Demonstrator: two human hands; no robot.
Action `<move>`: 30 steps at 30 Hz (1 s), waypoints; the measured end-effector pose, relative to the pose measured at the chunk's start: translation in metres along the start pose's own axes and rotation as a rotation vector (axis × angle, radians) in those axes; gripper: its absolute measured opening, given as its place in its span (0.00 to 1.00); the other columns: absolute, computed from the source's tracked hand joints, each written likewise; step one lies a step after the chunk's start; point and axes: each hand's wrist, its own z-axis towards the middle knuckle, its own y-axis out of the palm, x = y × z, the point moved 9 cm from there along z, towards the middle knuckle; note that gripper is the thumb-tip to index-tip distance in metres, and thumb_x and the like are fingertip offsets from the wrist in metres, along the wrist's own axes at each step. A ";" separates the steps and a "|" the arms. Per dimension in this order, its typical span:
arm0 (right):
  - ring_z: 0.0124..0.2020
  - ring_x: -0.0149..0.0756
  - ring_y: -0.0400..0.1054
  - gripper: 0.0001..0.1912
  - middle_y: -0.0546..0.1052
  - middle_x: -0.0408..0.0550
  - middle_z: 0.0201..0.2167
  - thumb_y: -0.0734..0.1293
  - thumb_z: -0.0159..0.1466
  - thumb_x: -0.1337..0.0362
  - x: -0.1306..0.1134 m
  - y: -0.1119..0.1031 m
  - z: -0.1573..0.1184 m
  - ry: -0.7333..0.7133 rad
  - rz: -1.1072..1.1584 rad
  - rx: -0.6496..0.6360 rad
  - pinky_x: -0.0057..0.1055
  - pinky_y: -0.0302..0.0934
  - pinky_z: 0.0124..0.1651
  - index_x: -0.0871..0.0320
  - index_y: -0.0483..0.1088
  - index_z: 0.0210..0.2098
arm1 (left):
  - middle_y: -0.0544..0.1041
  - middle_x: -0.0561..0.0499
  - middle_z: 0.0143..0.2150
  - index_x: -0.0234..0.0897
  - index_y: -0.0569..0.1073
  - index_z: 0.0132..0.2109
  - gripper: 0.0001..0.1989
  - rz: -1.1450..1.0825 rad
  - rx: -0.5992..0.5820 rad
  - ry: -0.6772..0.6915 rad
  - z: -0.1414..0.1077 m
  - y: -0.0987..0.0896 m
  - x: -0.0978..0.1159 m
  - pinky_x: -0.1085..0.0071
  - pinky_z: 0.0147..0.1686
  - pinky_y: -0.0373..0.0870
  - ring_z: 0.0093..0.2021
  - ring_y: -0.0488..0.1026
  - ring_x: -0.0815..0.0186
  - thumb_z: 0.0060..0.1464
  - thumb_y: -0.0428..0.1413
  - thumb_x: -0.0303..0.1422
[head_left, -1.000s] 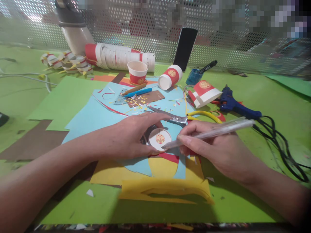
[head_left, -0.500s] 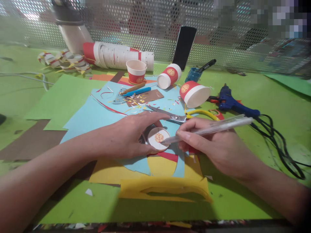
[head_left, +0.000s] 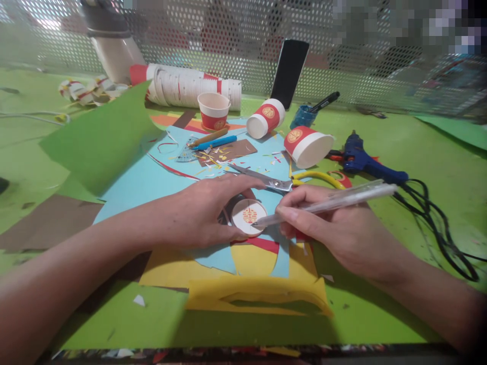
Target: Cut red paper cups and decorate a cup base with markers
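Observation:
A small white disc with a red and gold emblem lies on the light blue paper. Around its left side curl the thumb and fingers of my left hand, gripping its edge. My right hand pinches a clear pen, whose tip rests on the disc just below the emblem. Scissors with yellow handles lie open just beyond my right hand. Between the scissors and the cups sit paper scraps, a blue pen and a brown pen.
Red and white paper cups stand and lie behind, before a stacked row of cups. A phone leans on the mesh. At right lies a blue glue gun with its black cord. Green paper curls up at left.
The green sheet at left has lifted and curled upward. The rightmost cup has shifted slightly right. Both hands, the disc and the pen have stayed nearly still.

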 end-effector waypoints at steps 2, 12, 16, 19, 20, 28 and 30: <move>0.23 0.26 0.66 0.07 0.75 0.39 0.23 0.67 0.65 0.60 0.002 0.001 0.000 0.013 0.001 -0.012 0.22 0.60 0.26 0.55 0.72 0.32 | 0.77 0.49 0.53 0.43 0.63 0.63 0.33 0.009 0.009 0.003 0.000 0.000 -0.001 0.68 0.48 0.70 0.49 0.75 0.60 0.51 0.62 0.36; 0.25 0.27 0.68 0.07 0.76 0.39 0.24 0.67 0.65 0.59 0.008 0.001 -0.003 0.054 0.006 -0.027 0.23 0.61 0.28 0.55 0.72 0.32 | 0.76 0.47 0.52 0.38 0.64 0.61 0.31 0.007 0.036 0.061 -0.002 -0.003 0.006 0.65 0.51 0.71 0.49 0.74 0.61 0.52 0.62 0.34; 0.26 0.27 0.68 0.07 0.75 0.38 0.24 0.67 0.65 0.59 0.009 0.002 -0.003 0.063 0.005 -0.036 0.23 0.61 0.28 0.54 0.72 0.32 | 0.76 0.47 0.53 0.41 0.65 0.60 0.30 0.011 0.038 0.056 -0.001 -0.002 0.005 0.61 0.52 0.72 0.50 0.75 0.57 0.51 0.63 0.36; 0.26 0.27 0.68 0.07 0.75 0.38 0.24 0.67 0.65 0.59 0.009 0.002 -0.003 0.071 -0.002 -0.034 0.23 0.61 0.29 0.54 0.72 0.32 | 0.76 0.47 0.53 0.42 0.65 0.60 0.30 0.018 0.037 0.052 -0.001 -0.002 0.004 0.60 0.52 0.72 0.51 0.74 0.56 0.51 0.62 0.38; 0.26 0.27 0.67 0.07 0.75 0.38 0.24 0.67 0.65 0.59 0.009 0.002 -0.004 0.071 -0.005 -0.035 0.23 0.61 0.29 0.54 0.73 0.32 | 0.76 0.47 0.54 0.43 0.65 0.60 0.30 0.022 0.038 0.057 -0.001 -0.001 0.004 0.60 0.52 0.72 0.51 0.74 0.56 0.52 0.62 0.38; 0.25 0.27 0.66 0.08 0.76 0.39 0.24 0.67 0.65 0.59 0.007 0.002 -0.004 0.047 0.002 -0.064 0.24 0.60 0.28 0.54 0.73 0.32 | 0.75 0.48 0.56 0.43 0.64 0.60 0.28 0.031 0.051 0.109 -0.004 -0.003 0.010 0.64 0.53 0.70 0.54 0.73 0.58 0.54 0.61 0.36; 0.26 0.27 0.67 0.08 0.75 0.39 0.24 0.67 0.65 0.59 0.007 0.004 -0.004 0.048 0.034 -0.074 0.24 0.61 0.28 0.55 0.73 0.32 | 0.74 0.47 0.57 0.44 0.64 0.60 0.27 0.031 0.050 0.104 -0.004 -0.003 0.011 0.62 0.53 0.70 0.55 0.73 0.57 0.55 0.60 0.36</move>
